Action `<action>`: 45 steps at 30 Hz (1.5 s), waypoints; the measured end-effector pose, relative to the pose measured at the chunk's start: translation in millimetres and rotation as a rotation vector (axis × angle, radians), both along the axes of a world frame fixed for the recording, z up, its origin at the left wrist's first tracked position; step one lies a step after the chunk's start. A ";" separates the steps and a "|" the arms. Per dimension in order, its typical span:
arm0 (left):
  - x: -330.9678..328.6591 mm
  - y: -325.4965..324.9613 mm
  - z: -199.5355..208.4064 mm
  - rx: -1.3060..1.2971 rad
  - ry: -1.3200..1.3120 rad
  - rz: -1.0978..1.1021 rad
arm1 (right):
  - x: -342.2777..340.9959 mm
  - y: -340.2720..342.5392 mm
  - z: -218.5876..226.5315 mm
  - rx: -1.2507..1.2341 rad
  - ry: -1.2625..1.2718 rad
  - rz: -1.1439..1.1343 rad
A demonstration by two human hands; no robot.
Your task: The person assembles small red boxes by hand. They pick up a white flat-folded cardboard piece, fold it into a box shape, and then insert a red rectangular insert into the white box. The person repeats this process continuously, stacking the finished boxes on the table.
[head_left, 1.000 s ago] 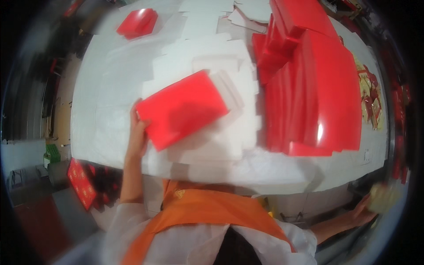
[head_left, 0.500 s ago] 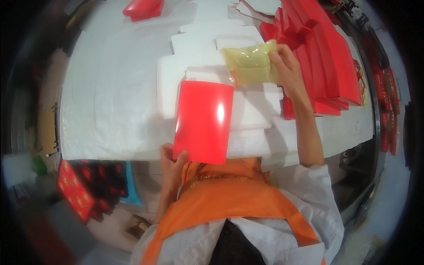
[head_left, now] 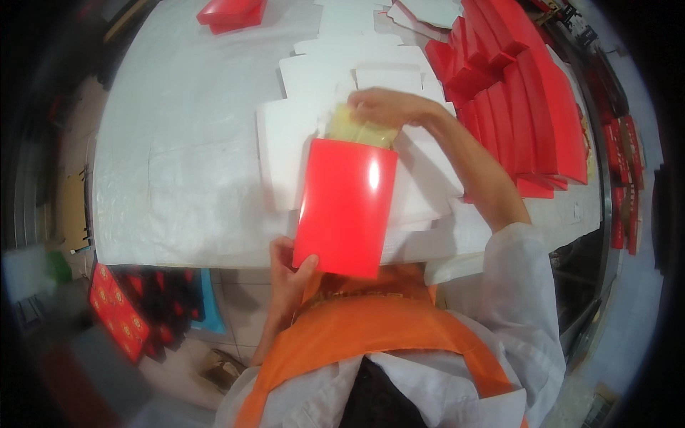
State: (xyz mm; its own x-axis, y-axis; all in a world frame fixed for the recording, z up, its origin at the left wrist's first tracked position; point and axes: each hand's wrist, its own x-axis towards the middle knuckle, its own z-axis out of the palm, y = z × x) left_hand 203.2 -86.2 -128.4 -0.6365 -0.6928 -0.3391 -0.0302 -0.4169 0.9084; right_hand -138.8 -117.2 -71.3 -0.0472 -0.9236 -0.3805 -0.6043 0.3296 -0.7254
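Note:
My left hand [head_left: 292,262] grips the near left corner of a glossy red box [head_left: 345,210], thumb on top. The box lies at the front edge of the table, its far end toward my right hand. My right hand [head_left: 378,107] is closed on a yellow plastic packet [head_left: 360,130] at that far end. The near part of the packet is hidden behind the box's edge, and I cannot tell how deep it sits. Beneath them are flat white card sheets [head_left: 292,121], overlapping on the table.
Several red boxes [head_left: 531,121] stand packed in rows at the right. Another red box [head_left: 232,13] lies at the far left. A pale plastic cover [head_left: 171,164] spreads over the table [head_left: 121,235]. Below its front left edge is a patterned red box [head_left: 121,307].
My right hand has brought the yellow packet leftward, from beside the box to its far end. The red box and my left hand have shifted slightly to the right and nearer.

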 end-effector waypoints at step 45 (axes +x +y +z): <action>-67.8 0.7 37.5 -0.400 0.251 0.125 | 142.6 151.8 -24.5 -0.812 -0.674 -0.681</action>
State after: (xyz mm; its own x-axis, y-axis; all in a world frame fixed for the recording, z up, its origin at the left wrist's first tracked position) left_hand 135.4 -85.5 -90.8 -0.5683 -0.8137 0.1224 0.2382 -0.0203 0.9710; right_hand 3.9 34.6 -95.8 -0.6238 -0.7667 0.1515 0.0822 -0.2571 -0.9629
